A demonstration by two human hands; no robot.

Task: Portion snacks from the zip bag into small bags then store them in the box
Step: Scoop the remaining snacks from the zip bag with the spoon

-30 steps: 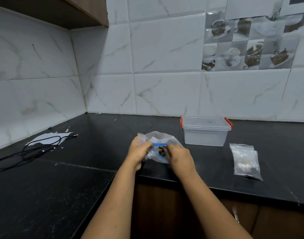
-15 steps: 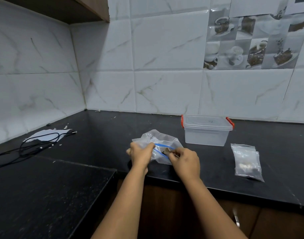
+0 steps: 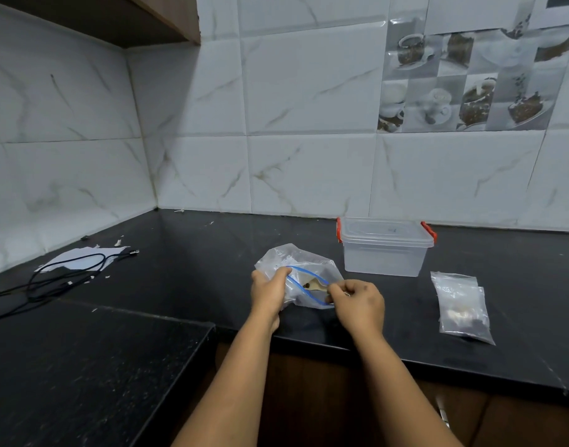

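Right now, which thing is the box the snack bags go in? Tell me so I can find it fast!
Look at the black counter under the white tiled wall. Near the wall, just behind the zip bag held by both hands, stands the box. It is the only hard, see-through tub there, with its lid on and a red clip at each end; the small bags lying beside it are soft and flat.

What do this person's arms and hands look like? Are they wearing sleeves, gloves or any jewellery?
Both forearms are bare as far as the picture shows: no sleeves come into view. The left hand and the right hand wear no gloves, and no watch, bracelet or ring can be seen. The right hand has a few small dark smudges on its back.
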